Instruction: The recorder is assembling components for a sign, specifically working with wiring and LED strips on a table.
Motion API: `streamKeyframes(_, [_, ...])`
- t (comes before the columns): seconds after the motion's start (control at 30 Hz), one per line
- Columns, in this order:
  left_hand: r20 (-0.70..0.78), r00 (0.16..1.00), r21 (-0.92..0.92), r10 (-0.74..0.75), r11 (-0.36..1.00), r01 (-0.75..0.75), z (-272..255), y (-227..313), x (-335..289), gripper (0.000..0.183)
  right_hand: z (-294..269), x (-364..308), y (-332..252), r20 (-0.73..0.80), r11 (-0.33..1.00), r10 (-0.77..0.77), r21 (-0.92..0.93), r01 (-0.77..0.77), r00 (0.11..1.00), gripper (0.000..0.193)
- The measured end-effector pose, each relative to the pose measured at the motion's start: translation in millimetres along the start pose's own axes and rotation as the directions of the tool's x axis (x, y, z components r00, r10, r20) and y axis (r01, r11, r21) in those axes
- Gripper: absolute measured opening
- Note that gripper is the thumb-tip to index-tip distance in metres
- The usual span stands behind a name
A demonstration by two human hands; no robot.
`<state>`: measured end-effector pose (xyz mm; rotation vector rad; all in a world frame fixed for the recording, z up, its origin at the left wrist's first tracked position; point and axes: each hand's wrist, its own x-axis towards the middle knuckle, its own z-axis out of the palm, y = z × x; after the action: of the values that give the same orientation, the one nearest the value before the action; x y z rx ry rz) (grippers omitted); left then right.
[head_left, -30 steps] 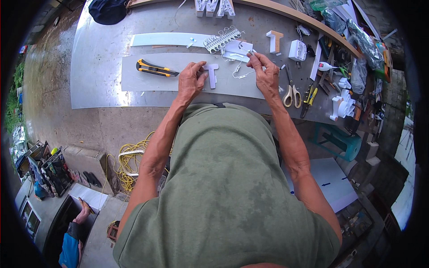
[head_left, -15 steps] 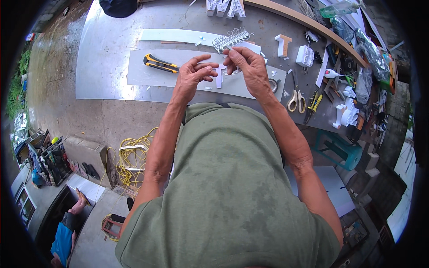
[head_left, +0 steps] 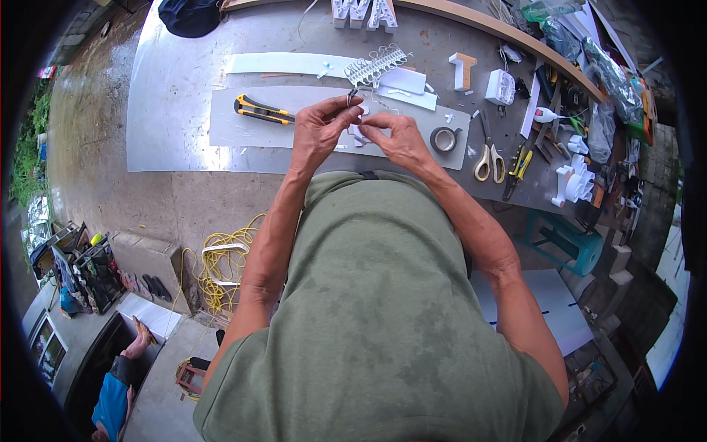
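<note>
Both my hands meet over the grey sheet. My left hand pinches a small white piece with dark thin wires rising beside its fingers. The fingertips of my right hand close on the same spot; what they grip is too small to make out. Just below them lies a pale letter-shaped piece, partly covered. A string of white LED modules with looping wires rests beyond my hands. To the left is a yellow-and-black utility knife; a roll of dark tape sits to the right.
White strips lie farther back, near white letters and a T-shaped letter. Scissors and yellow-handled pliers are at the right. A wooden bar edges the table. Yellow cord lies on the floor.
My right hand has moved down and away from the module string, its fingertips now beside my left hand's. The left fingers have closed into a pinch. The tape roll is now uncovered.
</note>
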<state>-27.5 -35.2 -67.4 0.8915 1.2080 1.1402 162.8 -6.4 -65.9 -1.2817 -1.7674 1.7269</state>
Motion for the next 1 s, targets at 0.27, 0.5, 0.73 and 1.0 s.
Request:
streamKeyframes(0.27, [0.269, 0.932, 0.682, 0.242, 0.636, -0.361, -19.4, 3.5, 14.7, 0.026, -28.9, 15.3, -19.4, -0.106, 0.858, -0.461, -0.306, 0.412, 0.881, 0.041])
streamKeyframes(0.5, [0.068, 0.996, 0.533, 0.050, 0.842, -0.079, -19.2, -33.6, 27.6, 0.026, -37.4, 24.9, 3.7, -0.017, 0.673, -0.379, -0.692, 0.262, 0.925, 0.019])
streamKeyframes(0.73, [-0.021, 0.998, 0.612, 0.056, 0.790, -0.032, -16.3, -44.4, 29.1, 0.024, -33.1, 24.5, 26.8, -0.050, 0.725, -0.261, -0.670, 0.161, 0.964, 0.020])
streamKeyframes(1.0, [-0.015, 0.986, 0.619, 0.164, 0.777, -0.119, -8.0, -49.3, 31.4, 0.028, -27.3, 31.3, 36.0, -0.074, 0.726, -0.279, -0.669, 0.160, 0.958, 0.024])
